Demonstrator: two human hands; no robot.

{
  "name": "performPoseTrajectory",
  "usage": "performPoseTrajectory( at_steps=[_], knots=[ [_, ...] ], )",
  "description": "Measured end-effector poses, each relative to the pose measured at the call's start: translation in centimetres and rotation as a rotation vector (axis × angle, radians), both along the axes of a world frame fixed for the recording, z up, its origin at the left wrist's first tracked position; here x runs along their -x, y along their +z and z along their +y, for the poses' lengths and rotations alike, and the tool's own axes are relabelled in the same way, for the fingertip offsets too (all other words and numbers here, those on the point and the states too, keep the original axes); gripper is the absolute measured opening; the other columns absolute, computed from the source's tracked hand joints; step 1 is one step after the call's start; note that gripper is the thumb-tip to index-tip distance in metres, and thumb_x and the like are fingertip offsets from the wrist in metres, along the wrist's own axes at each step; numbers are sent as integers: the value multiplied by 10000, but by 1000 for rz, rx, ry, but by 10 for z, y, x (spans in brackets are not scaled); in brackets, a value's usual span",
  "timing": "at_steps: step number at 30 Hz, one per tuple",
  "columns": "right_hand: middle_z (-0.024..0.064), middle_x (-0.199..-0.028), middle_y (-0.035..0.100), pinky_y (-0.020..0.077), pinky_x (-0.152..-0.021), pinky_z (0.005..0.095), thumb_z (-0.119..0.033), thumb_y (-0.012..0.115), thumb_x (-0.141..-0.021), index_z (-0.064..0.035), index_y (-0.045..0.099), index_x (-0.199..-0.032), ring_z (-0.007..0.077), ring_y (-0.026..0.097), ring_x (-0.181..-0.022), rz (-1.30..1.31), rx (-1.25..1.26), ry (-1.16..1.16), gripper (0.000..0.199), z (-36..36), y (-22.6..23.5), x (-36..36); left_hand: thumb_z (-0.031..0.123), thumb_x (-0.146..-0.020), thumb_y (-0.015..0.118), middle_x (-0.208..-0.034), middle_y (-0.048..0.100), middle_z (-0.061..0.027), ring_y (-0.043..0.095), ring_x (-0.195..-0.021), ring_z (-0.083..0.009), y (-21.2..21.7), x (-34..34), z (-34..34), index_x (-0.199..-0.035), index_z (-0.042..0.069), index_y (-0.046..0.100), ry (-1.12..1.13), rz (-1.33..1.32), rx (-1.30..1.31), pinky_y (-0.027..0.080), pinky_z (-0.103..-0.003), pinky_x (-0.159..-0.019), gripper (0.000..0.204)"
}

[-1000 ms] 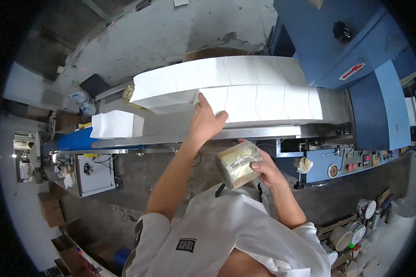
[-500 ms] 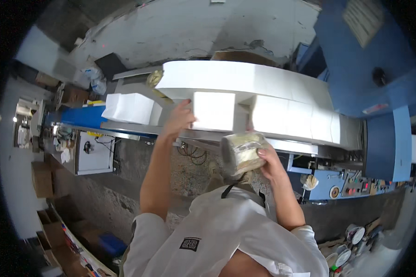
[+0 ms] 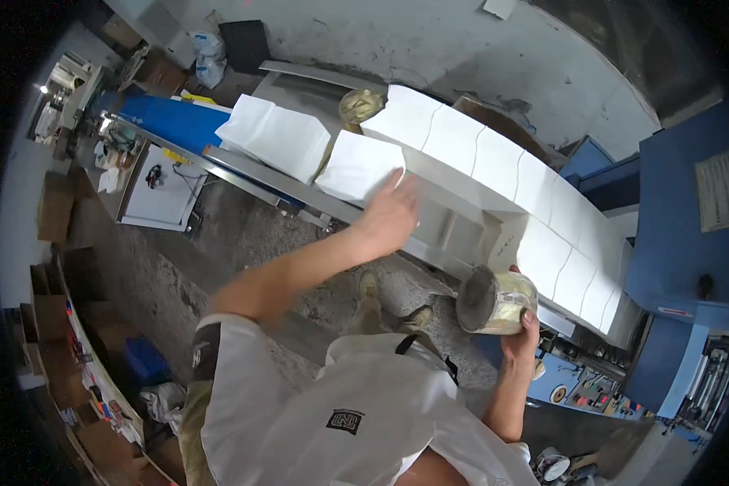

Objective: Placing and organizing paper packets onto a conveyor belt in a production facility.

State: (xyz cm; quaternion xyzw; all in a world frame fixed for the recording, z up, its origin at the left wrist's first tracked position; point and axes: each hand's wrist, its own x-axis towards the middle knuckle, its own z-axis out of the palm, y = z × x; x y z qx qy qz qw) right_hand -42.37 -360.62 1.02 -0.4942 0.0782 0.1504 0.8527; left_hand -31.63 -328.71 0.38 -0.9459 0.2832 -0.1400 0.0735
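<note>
My left hand (image 3: 387, 215) lies with its fingers stretched against the right end of a white paper stack (image 3: 361, 168), slightly smeared by motion. Just left of that stack is another white paper stack (image 3: 277, 138), with a narrow gap between them. In my right hand (image 3: 520, 342) is a tape-wrapped cylinder (image 3: 500, 303), yellowish around its side with a flat grey end. I hold it tilted on its side before the table's front edge, my fingers partly hidden behind it. A similar wrapped cylinder (image 3: 360, 107) stands at the left end of the back row of white stacks (image 3: 478, 150).
More white stacks (image 3: 565, 267) stand in the front row at the right of the metal table (image 3: 441, 212). A blue machine (image 3: 680, 219) rises at the right end, with a control panel (image 3: 579, 387) below. A blue surface (image 3: 170, 121) continues left. Cardboard boxes (image 3: 55, 206) stand far left.
My left hand has shifted the single white stack leftward, close beside the left stack. The view has turned. My right hand still holds the wrapped cylinder.
</note>
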Motion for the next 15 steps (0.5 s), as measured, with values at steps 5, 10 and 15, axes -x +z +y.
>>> performPoseTrajectory(
  at_steps=[5,10,15],
  knots=[
    [180,-1388,460,379,-1096,385,-457,805,-608,42,290,-1480,300,488,-1275,69,23,-48,1129,2,6,0,485,-1008,352,-1319,584,-164,403,-1359,-343,-10,-7,4,-1194,75,661,256,545,-331,62,-506,-1184,547],
    [191,-1344,499,392,-1082,388,-499,824,-550,40,356,-1447,310,505,-1241,99,37,-29,1146,-15,3,-2,499,-999,401,-1278,615,-186,523,-1269,-319,36,-22,-27,-1189,39,679,312,915,-241,217,-455,-1154,570],
    [174,-1345,523,354,-1068,345,-369,746,-717,59,333,-1461,253,513,-1234,27,-138,134,952,-34,-1,0,572,-949,492,-1177,625,-297,629,-1100,-379,-6,-5,-117,-1368,-70,458,327,840,896,478,-413,-950,767]
  ],
)
